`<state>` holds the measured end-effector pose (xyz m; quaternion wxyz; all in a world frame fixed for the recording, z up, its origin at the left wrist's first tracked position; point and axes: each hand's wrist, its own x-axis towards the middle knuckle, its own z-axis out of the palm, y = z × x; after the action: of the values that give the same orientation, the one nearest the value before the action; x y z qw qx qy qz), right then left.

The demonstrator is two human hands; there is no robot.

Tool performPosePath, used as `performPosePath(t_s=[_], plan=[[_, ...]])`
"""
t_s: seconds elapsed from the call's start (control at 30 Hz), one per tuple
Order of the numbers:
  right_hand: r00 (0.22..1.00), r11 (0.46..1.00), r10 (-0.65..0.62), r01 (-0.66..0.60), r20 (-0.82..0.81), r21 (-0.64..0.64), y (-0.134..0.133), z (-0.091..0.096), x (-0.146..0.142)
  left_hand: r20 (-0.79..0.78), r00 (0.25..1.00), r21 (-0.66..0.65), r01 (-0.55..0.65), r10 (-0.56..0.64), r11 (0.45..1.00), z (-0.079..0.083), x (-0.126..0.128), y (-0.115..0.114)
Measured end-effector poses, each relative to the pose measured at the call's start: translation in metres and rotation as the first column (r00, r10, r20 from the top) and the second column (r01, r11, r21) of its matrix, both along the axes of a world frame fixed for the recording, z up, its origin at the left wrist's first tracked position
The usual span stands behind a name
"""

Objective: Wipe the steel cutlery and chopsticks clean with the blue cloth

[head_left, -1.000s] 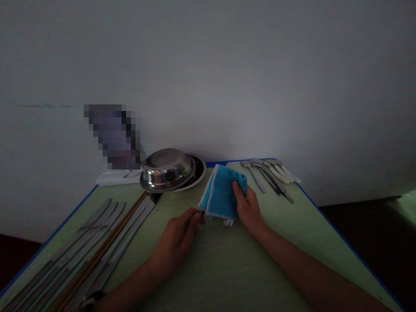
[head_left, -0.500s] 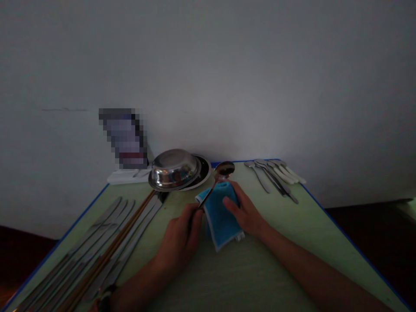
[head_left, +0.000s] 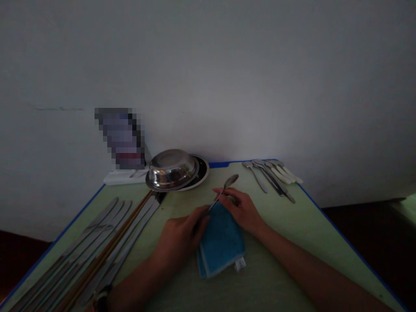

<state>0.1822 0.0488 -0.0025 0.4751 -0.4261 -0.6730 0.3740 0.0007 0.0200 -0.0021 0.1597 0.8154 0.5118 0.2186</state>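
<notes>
A metal spoon (head_left: 231, 180) is held tilted above the table, its bowl up and to the right. My left hand (head_left: 185, 232) is closed around the lower end of its handle. My right hand (head_left: 242, 209) has its fingertips and thumb about the spoon's neck, just below the bowl. Between and under both hands hangs a blue cloth (head_left: 222, 242) with a pale edge and a white tag. Its top edge lies against the right fingers and the handle. Which hand bears the cloth's weight is hard to see.
Several table knives (head_left: 94, 232), wooden chopsticks (head_left: 125, 225) and other long flatware lie at left. A shiny metal bowl (head_left: 172, 167) sits upside down on a plate (head_left: 203, 173) at the back. Spoons (head_left: 256, 177) and white-handled cutlery (head_left: 282, 173) lie back right. A blurred-out screen (head_left: 121, 138) leans against the wall.
The spoon has turned so its bowl shows edge-on and sits lower. My right fingers have shifted from the cloth to the spoon's neck, and the cloth hangs lower.
</notes>
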Motion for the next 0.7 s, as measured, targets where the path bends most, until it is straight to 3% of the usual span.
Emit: performPosePath(t_s=[0.13,0.27,0.47,0.6,0.7], plan=[[0.999,0.995,-0.050,0.050,-0.001,-0.081,0.003,-0.004,-0.002,-0.180,0.981,0.048,0.081,-0.071,0.996,-0.001,0.001,0.001],[0.983,0.983,-0.113,0.089,-0.145,-0.160,0.011,-0.010,0.001,-0.237,0.969,0.006,0.074,-0.070,0.997,0.004,0.004,-0.001],[0.930,0.974,-0.102,0.020,-0.353,-0.227,0.017,-0.016,0.005,-0.256,0.965,0.009,0.060,-0.055,0.998,0.005,0.006,-0.003],[0.934,0.968,-0.210,0.157,-0.291,-0.195,0.020,-0.008,0.012,-0.251,0.966,0.025,0.069,-0.061,0.997,0.004,0.006,-0.002],[0.932,0.940,-0.336,0.324,-0.138,-0.105,0.028,0.007,0.038,-0.267,0.962,0.033,0.075,-0.063,0.997,0.003,0.005,-0.002]])
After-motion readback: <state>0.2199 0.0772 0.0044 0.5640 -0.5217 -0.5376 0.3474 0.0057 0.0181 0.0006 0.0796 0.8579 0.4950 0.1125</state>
